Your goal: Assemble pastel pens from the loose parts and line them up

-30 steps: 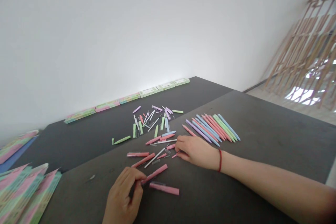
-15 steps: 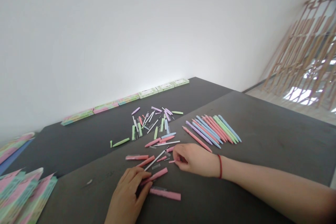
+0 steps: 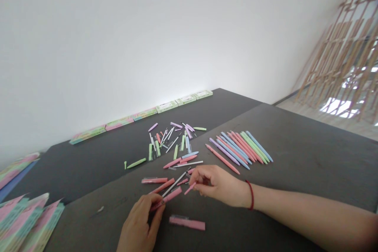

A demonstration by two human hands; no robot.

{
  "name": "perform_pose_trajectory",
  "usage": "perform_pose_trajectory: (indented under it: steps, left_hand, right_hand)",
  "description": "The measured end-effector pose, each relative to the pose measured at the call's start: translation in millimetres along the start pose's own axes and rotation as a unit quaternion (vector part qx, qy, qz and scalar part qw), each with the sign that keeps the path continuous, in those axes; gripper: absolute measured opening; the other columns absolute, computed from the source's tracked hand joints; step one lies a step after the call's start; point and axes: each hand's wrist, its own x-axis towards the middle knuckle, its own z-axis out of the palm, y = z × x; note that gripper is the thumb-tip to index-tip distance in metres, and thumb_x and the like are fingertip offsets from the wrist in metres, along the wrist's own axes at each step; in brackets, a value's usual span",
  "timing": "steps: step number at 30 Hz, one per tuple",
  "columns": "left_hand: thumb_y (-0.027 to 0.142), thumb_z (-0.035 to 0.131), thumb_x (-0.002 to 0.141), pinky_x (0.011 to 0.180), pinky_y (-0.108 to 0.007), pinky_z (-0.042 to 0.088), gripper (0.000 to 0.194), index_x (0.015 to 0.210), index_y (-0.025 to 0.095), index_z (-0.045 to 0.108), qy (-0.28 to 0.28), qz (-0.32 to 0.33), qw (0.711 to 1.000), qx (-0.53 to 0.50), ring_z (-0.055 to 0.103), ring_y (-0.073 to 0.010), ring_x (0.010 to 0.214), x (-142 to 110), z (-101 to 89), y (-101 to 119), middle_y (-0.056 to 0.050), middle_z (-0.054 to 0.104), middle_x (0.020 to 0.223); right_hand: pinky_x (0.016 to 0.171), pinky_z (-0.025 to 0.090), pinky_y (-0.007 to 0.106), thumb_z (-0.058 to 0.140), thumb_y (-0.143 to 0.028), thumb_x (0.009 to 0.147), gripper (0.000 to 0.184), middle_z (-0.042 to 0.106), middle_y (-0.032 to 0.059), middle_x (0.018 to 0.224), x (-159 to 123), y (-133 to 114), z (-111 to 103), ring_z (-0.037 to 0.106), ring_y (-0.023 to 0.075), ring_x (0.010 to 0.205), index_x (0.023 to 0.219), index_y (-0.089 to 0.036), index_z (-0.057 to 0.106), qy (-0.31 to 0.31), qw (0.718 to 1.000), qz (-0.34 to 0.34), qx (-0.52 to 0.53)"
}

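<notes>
My left hand (image 3: 140, 220) is at the bottom of the view, its fingers closed on one end of a pink pen barrel (image 3: 167, 199). My right hand (image 3: 218, 186), with a red string bracelet (image 3: 251, 195) on the wrist, pinches a short pink pen piece (image 3: 190, 188). A thin white-and-black pen refill (image 3: 174, 185) lies just left of those fingertips. A thick pink pen (image 3: 187, 223) rests below both hands, apart from them. Loose pen parts (image 3: 168, 141) lie scattered beyond, and a neat row of pastel pens (image 3: 239, 149) lies to the right.
The dark grey tabletop (image 3: 295, 165) meets a second dark table (image 3: 88, 169) at a seam. Pastel boxes (image 3: 144, 114) line the far edge by the wall. Stacked pink-and-green packaging (image 3: 29, 220) sits at lower left. A wooden lattice (image 3: 339, 55) stands at right.
My right hand has closed on the short pink piece and lifted it from the table. My left hand has taken the pink barrel by its end and shifted it slightly.
</notes>
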Motion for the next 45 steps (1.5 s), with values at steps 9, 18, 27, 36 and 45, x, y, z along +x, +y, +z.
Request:
perform_pose_trajectory:
  steps: [9, 18, 27, 36, 45]
  left_hand:
    - [0.024, 0.054, 0.074, 0.075, -0.038, 0.046, 0.012, 0.085, 0.024, 0.056, 0.035, 0.073, 0.988, 0.13, 0.059, -0.0243, 0.083, 4, -0.5, -15, -0.004, 0.063, 0.088]
    - [0.027, 0.056, 0.079, 0.08, -0.036, 0.045, 0.023, 0.102, 0.025, 0.059, 0.04, 0.147, 0.98, 0.129, 0.057, -0.0236, 0.093, 5, 1.1, -3, -0.005, 0.065, 0.102]
    - [0.019, 0.054, 0.081, 0.081, -0.031, 0.045, 0.02, 0.099, 0.024, 0.061, 0.035, 0.23, 0.967, 0.103, 0.059, -0.0191, 0.091, -3, -4.0, 18, -0.004, 0.066, 0.097]
    - [0.025, 0.05, 0.085, 0.082, -0.036, 0.047, 0.024, 0.106, 0.025, 0.06, 0.032, 0.179, 0.973, 0.141, 0.059, -0.0219, 0.097, 3, 3.1, 6, -0.005, 0.065, 0.103]
    - [0.028, 0.038, 0.09, 0.068, -0.034, 0.05, 0.019, 0.085, 0.023, 0.055, 0.041, 0.107, 0.984, 0.135, 0.063, -0.0211, 0.075, 3, 6.4, 3, -0.004, 0.065, 0.082]
  right_hand:
    - [0.066, 0.04, 0.022, 0.053, -0.018, 0.082, 0.007, 0.059, 0.0014, 0.078, 1, 11, -7, 0.054, 0.0126, 0.071, 0.079, -0.016, 0.058, -0.002, 0.963, -0.057, -0.265]
    - [0.078, 0.041, 0.029, 0.052, -0.027, 0.087, 0.012, 0.057, 0.0058, 0.094, 8, 5, 0, 0.053, 0.0192, 0.089, 0.089, -0.016, 0.057, -0.018, 0.908, -0.09, -0.409]
    - [0.085, 0.041, 0.028, 0.054, -0.018, 0.083, 0.016, 0.056, 0.0065, 0.104, -6, -9, -13, 0.054, 0.0179, 0.097, 0.099, -0.017, 0.057, -0.097, 0.928, -0.116, -0.341]
    - [0.069, 0.038, 0.026, 0.05, -0.014, 0.079, 0.009, 0.058, 0.0072, 0.09, -8, -8, -3, 0.053, 0.0176, 0.082, 0.086, -0.014, 0.055, -0.134, 0.903, -0.115, -0.391]
    - [0.059, 0.034, 0.021, 0.052, -0.01, 0.076, 0.006, 0.055, -0.0008, 0.071, 4, 8, -6, 0.046, 0.0097, 0.061, 0.078, -0.015, 0.054, 0.017, 0.97, -0.05, -0.235]
